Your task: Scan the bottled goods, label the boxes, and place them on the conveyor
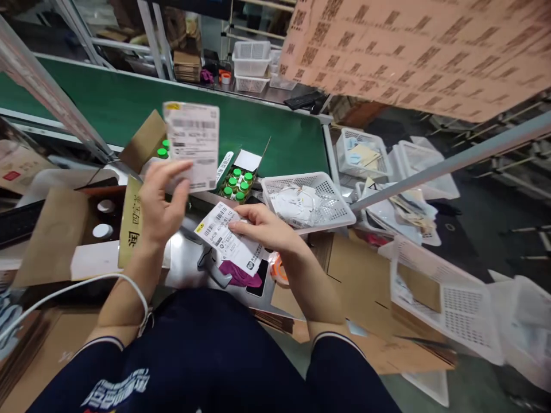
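My left hand (161, 203) is raised and pinches a white shipping label (193, 143) by its lower edge, printed side toward me. My right hand (262, 226) holds a second barcode label (228, 238) lower down, fingers closed on its edge, above a magenta cloth (239, 275). Behind the labels, an open carton of green-capped bottles (236, 183) sits at the edge of the green conveyor belt (112, 109). More green caps (163, 150) show behind the raised label.
A white mesh basket (307, 201) of white packets stands right of the carton. Other white baskets (447, 298) and flat cardboard (357, 287) lie on the right. A brown box with white lids (101, 221) is on the left. A peach printed sheet (422, 46) hangs overhead.
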The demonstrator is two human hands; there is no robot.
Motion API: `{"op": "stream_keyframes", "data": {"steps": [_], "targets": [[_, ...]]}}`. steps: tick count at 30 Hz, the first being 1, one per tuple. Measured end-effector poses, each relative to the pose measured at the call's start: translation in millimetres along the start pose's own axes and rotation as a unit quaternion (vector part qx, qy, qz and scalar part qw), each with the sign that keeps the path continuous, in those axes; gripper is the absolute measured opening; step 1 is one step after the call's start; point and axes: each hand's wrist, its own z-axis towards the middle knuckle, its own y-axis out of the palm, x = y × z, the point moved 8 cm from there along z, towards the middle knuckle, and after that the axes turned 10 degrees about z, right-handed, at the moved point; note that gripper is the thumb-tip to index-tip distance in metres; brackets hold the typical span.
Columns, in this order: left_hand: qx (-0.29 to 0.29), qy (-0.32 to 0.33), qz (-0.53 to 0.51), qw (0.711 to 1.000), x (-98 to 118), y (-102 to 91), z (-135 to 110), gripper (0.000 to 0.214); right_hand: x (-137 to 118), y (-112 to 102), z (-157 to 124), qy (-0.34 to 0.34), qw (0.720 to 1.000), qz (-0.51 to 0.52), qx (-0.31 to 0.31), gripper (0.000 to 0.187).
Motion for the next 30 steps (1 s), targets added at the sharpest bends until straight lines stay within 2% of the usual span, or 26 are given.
{"op": "stream_keyframes", "data": {"steps": [2, 4, 9, 19, 23, 26, 30], "targets": [[-0.128, -0.005, -0.045, 0.991, -2, 32.7, -4, 0.028, -11, 7, -3, -0.010, 1.000, -0.007, -0.010, 0.025], [-0.187, -0.014, -0.096, 0.978, -3, 51.8, -10, 0.029, -17, 13, -7, -0.019, 1.000, -0.016, -0.006, 0.021], [-0.227, -0.034, -0.183, 0.956, 0, 66.0, -18, 0.033, -17, 17, -14, -0.025, 1.000, -0.003, -0.001, 0.023], [-0.264, -0.036, -0.214, 0.940, 2, 66.5, -18, 0.027, -19, 22, -10, -0.032, 0.999, -0.001, -0.009, 0.026], [-0.309, -0.042, -0.234, 0.921, 2, 69.8, -22, 0.026, -15, 21, -10, -0.020, 0.999, -0.015, -0.021, 0.024], [-0.347, -0.064, -0.243, 0.903, 0, 75.0, -30, 0.036, -10, 16, -16, -0.021, 0.997, -0.039, -0.056, 0.023], [-0.422, -0.103, -0.220, 0.873, -7, 91.0, -52, 0.047, 11, 0, -24, -0.003, 0.995, -0.052, -0.089, 0.031]]}}
